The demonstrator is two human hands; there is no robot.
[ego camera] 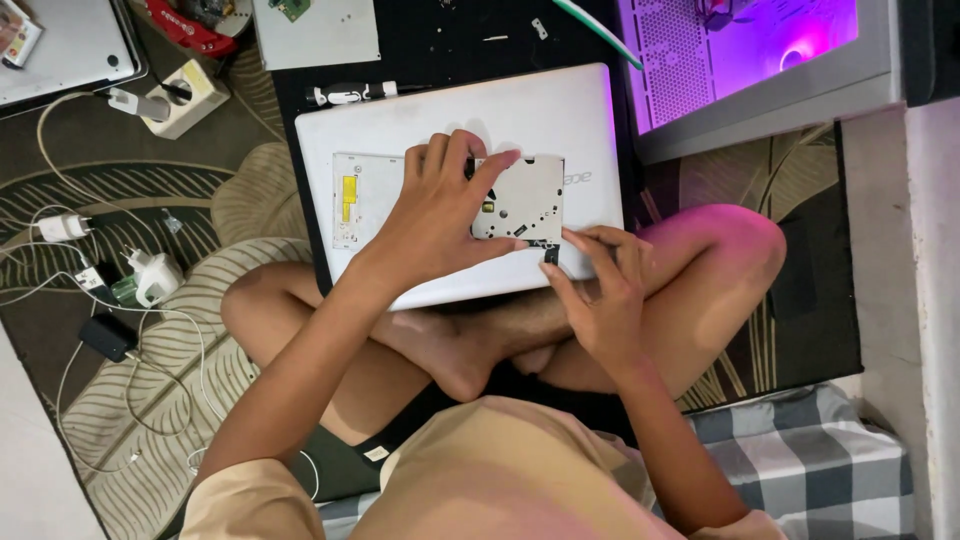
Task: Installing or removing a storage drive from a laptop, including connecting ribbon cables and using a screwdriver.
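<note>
The flat metal drive [450,200] lies on top of my closed white laptop [560,120], near the laptop's front edge, the one close to my tummy. It has a yellow sticker [349,198] near its left end. My left hand [435,215] lies flat on the middle of the drive, fingers spread a little and pressing down on its top edge. My right hand [600,285] is at the drive's front right corner, with the thumb and first finger pinching a small black bit [551,254] there. The laptop rests across my crossed legs and a black mat [440,45]. The back and right side of the laptop lid are bare, so there is room there. Just past the laptop's back left corner lies a black and white screwdriver [350,94]. A computer case [760,60] glowing purple stands close to the right back corner and crowds that side. To the left, on the leaf rug [200,200], lie white chargers [155,275], a power strip [185,95] and tangled wires [60,290], well apart from my hands
</note>
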